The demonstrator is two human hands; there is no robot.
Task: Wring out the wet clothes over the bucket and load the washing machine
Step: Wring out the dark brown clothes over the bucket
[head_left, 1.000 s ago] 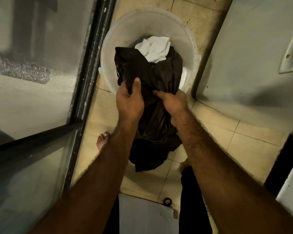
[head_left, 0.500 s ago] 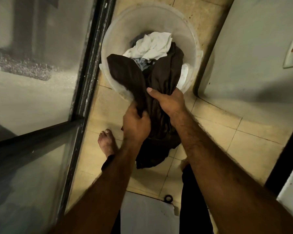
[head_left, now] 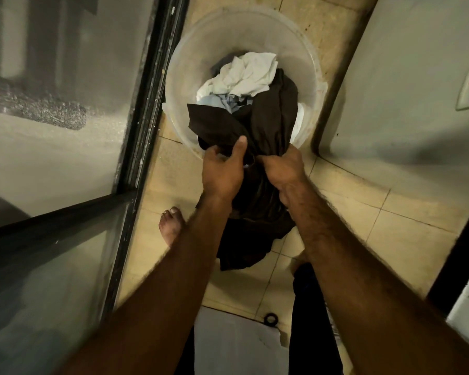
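Observation:
A translucent white bucket [head_left: 306, 60] stands on the tiled floor ahead of me. White and pale blue clothes [head_left: 247, 77] lie inside it. A wet dark brown garment [head_left: 271, 115] drapes from the bucket over its near rim and hangs down toward the floor. My left hand [head_left: 222, 171] holds the garment at the rim, thumb up over the cloth. My right hand [head_left: 283, 166] is clenched around a bunched part of the same garment just to the right. The garment's lower end hangs between my forearms.
A dark-framed glass door [head_left: 147, 104] runs along the left. A grey appliance or door panel [head_left: 403, 90] with a handle stands on the right. My bare left foot [head_left: 171, 226] is on the beige tiles; a small black ring [head_left: 270, 318] lies near a white sheet on the floor.
My left hand has moved back up along the garment, from below the right hand to the bucket's near rim beside it. The right hand has kept its grip.

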